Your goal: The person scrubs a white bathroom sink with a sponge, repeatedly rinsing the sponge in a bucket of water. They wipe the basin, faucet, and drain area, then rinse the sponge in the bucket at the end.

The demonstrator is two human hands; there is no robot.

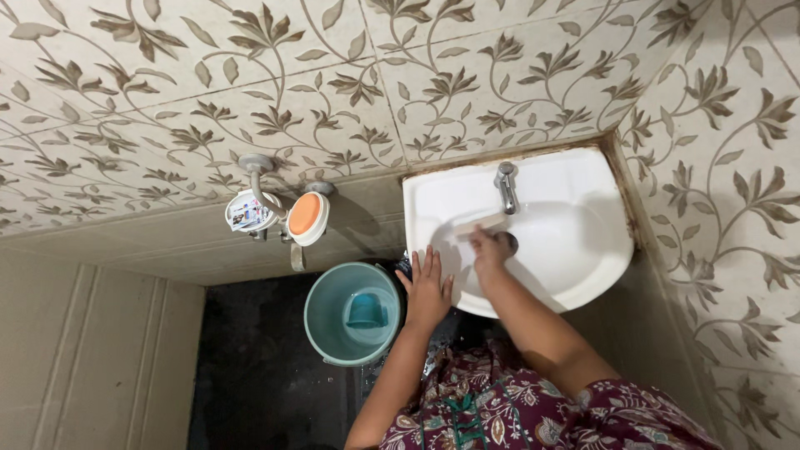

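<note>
Right hand (490, 248) down inside the white wash basin (583, 250), fingers curled around a pale flat brush (481, 224), pressed near the drain. Brush angled across the bowl, just below the metal tap (505, 185). Left hand (427, 292) spread flat, fingers apart, resting on the basin's front rim. Beside it, on the dark floor, a teal bucket (329, 321) with a small teal mug (366, 310) inside. On the tiled wall, 2 wall taps, 1 bearing an orange-lidded white container (307, 216).
</note>
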